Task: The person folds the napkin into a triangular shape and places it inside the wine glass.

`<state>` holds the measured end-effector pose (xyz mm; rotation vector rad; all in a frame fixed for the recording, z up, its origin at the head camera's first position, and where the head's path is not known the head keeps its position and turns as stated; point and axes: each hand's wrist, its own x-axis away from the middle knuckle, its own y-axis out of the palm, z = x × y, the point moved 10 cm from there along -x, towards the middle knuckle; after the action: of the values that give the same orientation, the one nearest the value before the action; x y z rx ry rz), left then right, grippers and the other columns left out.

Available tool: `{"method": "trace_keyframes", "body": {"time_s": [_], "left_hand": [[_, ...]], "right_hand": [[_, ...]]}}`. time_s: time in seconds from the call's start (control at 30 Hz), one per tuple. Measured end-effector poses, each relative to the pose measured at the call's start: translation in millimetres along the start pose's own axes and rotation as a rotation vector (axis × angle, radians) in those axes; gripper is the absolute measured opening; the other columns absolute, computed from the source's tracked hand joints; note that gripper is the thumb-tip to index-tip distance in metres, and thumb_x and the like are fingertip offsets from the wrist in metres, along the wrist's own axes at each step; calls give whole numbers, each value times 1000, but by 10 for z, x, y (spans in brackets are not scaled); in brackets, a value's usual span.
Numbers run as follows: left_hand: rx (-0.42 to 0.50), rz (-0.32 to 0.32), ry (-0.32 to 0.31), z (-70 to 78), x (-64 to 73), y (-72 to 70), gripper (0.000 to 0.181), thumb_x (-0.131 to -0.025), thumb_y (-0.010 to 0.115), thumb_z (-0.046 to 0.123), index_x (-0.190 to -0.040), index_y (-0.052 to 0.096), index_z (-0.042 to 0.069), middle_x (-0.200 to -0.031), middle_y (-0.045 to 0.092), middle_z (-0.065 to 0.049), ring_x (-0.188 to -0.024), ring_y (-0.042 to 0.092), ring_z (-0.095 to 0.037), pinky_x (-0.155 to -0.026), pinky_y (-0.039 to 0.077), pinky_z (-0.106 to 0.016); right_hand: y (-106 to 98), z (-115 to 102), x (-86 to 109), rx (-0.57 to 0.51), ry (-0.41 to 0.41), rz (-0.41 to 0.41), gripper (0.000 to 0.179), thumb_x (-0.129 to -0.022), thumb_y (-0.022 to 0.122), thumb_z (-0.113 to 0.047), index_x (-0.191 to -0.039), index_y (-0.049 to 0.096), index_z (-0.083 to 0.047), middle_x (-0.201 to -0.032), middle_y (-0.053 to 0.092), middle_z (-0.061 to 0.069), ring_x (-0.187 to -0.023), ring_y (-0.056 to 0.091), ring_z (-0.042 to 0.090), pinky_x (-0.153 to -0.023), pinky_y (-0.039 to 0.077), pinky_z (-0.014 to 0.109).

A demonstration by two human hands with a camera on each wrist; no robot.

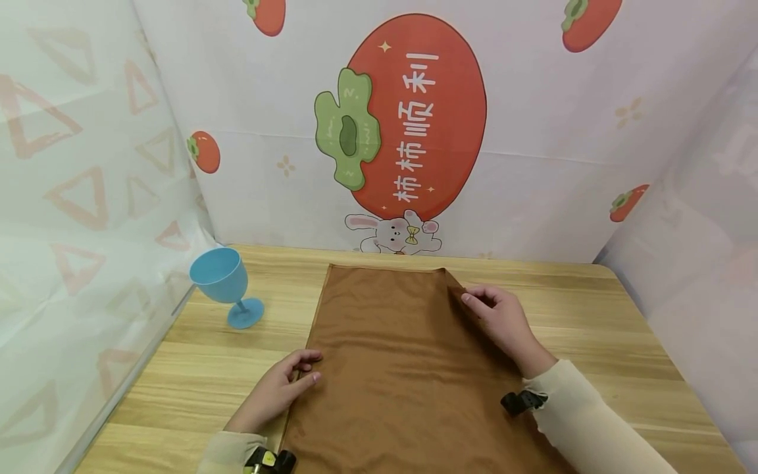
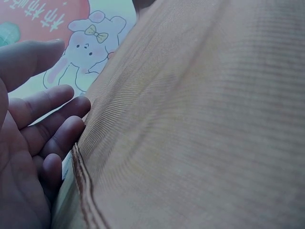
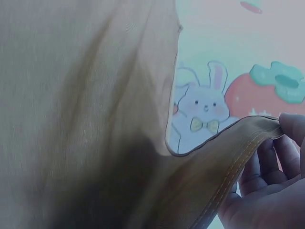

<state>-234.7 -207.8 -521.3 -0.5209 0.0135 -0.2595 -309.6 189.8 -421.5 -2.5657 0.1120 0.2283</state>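
A brown cloth (image 1: pixel 385 342) with stitched hems lies spread lengthwise on the wooden table. Its far right edge is lifted between the thumb and fingers of my right hand (image 1: pixel 500 319), which pinches the hem; the right wrist view shows that edge (image 3: pixel 238 157) rising to the fingertips. My left hand (image 1: pixel 281 385) rests at the cloth's left edge, thumb apart from the loosely bent fingers. In the left wrist view, the fingertips (image 2: pixel 76 107) are right at the hem and nothing is gripped between thumb and fingers.
A blue plastic goblet (image 1: pixel 222 280) stands upright on the wooden table (image 1: pixel 592 316), left of the cloth. A white backdrop (image 1: pixel 533 197) printed with persimmons and a rabbit rises behind the table. Pale sheets (image 1: pixel 89 230) hang at both sides.
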Motion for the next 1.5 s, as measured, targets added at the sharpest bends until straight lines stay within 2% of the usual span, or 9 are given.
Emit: {"method": "trace_keyframes", "body": {"time_s": [0.23, 0.5, 0.73, 1.5], "left_hand": [[1, -2, -2, 8, -2, -2, 40, -96, 70, 30, -131, 61, 13, -129, 62, -1, -110, 56, -22, -88, 46, -27], [0, -1, -5, 18, 4, -5, 39, -96, 70, 28, -131, 61, 12, -129, 62, -2, -110, 56, -22, -88, 46, -26], [0, 4, -9, 36, 9, -15, 38, -96, 69, 26, -131, 62, 11, -129, 62, -2, -110, 56, -21, -87, 46, -26], [-10, 6, 4, 49, 16, -16, 38, -96, 70, 27, -131, 62, 12, -129, 63, -2, -110, 57, -20, -89, 46, -27]], "right_hand": [[166, -68, 107, -102, 39, -49, 21, -96, 70, -22, -103, 74, -2, -94, 71, 6, -82, 59, 10, -71, 49, 23], [317, -144, 220, -121, 35, -79, 19, -96, 70, -21, -103, 75, -4, -96, 71, 7, -81, 59, 9, -72, 49, 23], [434, -164, 359, -194, 52, -83, 16, -95, 71, -17, -100, 74, -2, -90, 70, 6, -78, 59, 8, -72, 50, 23], [803, -421, 688, -369, 34, -163, 13, -91, 74, -9, -98, 73, 2, -86, 70, 6, -75, 61, 8, -70, 51, 23]]}}
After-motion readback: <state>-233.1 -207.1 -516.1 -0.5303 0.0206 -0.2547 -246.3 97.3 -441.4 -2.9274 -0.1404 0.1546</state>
